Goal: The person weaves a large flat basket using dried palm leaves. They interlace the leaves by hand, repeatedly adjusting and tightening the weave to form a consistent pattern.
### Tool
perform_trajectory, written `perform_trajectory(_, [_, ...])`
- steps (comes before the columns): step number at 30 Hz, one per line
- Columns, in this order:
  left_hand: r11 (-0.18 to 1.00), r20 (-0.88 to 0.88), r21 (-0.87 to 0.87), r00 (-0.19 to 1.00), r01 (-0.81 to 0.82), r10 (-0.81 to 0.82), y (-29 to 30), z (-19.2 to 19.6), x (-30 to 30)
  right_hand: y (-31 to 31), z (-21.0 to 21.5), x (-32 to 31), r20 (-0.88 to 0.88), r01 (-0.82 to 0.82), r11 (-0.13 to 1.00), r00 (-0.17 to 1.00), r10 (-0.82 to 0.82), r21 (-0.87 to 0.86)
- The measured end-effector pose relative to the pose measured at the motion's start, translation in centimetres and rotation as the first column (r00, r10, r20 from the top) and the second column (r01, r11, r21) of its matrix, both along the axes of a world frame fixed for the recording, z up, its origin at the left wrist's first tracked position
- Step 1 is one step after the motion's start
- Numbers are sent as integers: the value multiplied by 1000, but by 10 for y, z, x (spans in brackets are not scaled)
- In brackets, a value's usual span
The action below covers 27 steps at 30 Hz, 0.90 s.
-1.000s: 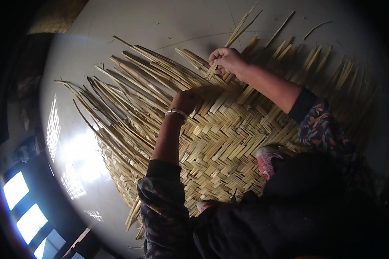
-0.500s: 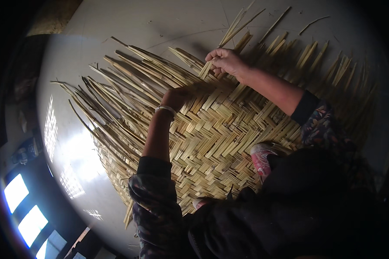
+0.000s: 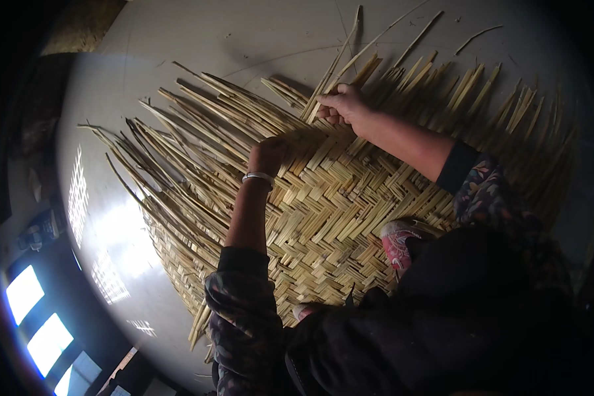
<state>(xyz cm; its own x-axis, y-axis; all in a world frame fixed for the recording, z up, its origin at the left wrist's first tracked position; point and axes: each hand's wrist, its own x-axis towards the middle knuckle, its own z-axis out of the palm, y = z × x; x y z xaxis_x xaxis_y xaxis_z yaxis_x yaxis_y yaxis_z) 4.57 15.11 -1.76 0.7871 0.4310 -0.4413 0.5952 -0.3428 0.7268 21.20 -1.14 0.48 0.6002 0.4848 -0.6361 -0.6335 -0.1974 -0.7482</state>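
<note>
A large woven mat (image 3: 336, 211) of flat tan strips lies on the floor in a herringbone weave, with loose strip ends (image 3: 198, 132) fanning out to the left and far side. My left hand (image 3: 268, 154), a metal bangle on its wrist, presses on the strips at the woven edge. My right hand (image 3: 342, 107) is closed around a few long strips (image 3: 350, 49) that rise from the mat's far edge. A pink shoe (image 3: 397, 239) rests on the mat near my knees.
The pale glossy floor (image 3: 244, 39) surrounds the mat, with bright window reflections at the left. A few stray strips (image 3: 478, 34) lie on the floor beyond the mat. Dark clutter lines the left rim.
My right hand has shifted slightly along the far edge, still gripping the long strips. My left hand stays pressed at the weave edge. The view has shifted slightly.
</note>
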Motion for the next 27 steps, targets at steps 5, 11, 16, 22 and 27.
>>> perform_trajectory(5, [998, 49, -35, 997, -54, 55, -2, -1, -5, 7, -8, 2, 4, -94, 994, 996, 95, -46])
perform_trajectory(11, [992, 7, -110, 998, -56, 57, -2, 4, -3, 15, -6, 32, -142, -255, 967, 957, 254, 11])
perform_trajectory(16, [982, 38, -173, 996, -75, 83, 0, -6, -3, 20, -5, 26, -149, -137, 990, 979, 142, 44])
perform_trajectory(22, [974, 28, -206, 995, -91, 99, -3, 0, 0, 13, -2, 12, 100, -121, 989, 987, 129, -82])
perform_trajectory(27, [984, 31, -172, 998, -52, 58, -3, 1, 0, -5, -17, 1, 248, -157, 988, 957, 152, 1])
